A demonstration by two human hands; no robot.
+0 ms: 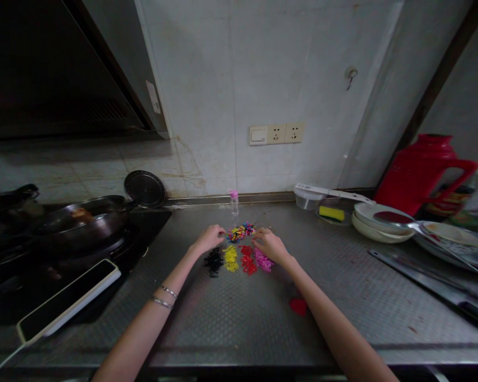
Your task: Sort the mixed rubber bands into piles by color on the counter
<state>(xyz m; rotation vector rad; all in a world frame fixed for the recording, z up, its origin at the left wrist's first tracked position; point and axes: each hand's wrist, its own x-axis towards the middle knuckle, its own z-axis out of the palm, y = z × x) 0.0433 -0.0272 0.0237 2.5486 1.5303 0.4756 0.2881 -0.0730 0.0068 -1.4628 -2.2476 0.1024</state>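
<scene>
A mixed pile of small coloured loops that look like rubber bands [241, 232] lies on the metal counter [231, 329]. In front of it are separate heaps of black bands [214, 261], yellow bands [231, 259], red bands [247, 260] and pink bands [263, 260]. My left hand [209, 240] is at the pile's left edge, above the black heap, its fingers bent together. At the right edge, my right hand [271, 246] reaches over the pink heap with fingers drawn in. Anything between the fingertips of either hand is too small to make out.
Behind the pile stands a clear bottle with a pink cap [234, 202]. A phone [69, 300] and a pan [83, 225] are at left. To the right are a sponge [331, 214], bowls [378, 228], a long dark utensil [418, 281] and a red thermos [416, 172].
</scene>
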